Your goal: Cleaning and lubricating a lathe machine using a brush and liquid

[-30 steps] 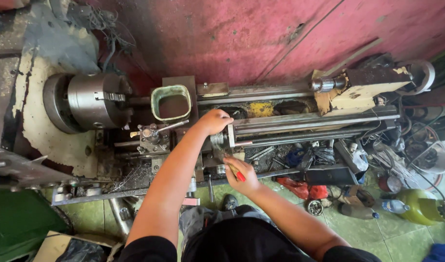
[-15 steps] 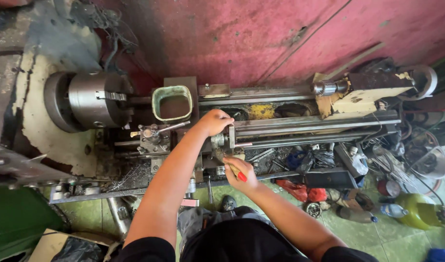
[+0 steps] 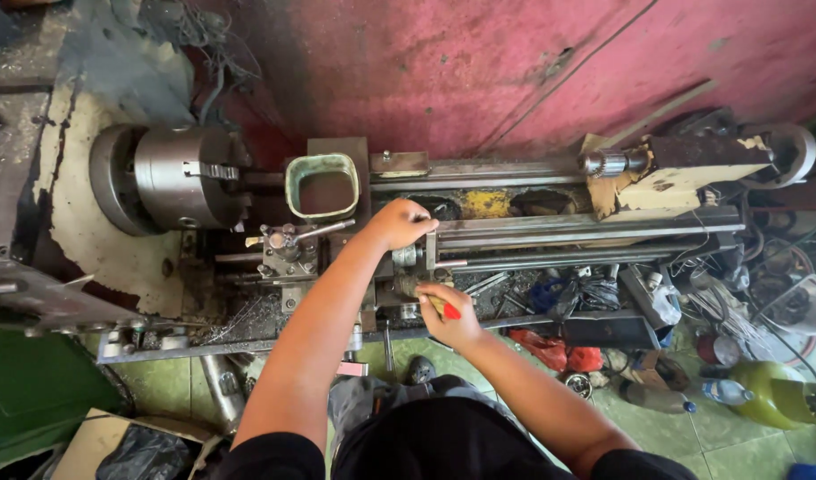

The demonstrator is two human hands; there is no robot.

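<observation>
Head view | left hand gripping lathe carriage | right hand pinching red-tipped tool

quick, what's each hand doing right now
Left hand: closed over a lathe carriage handle.
Right hand: closed, holding a red-tipped tool.

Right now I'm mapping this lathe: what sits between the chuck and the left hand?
In the head view, the tool post with its lever stands between the chuck and the left hand.
</observation>
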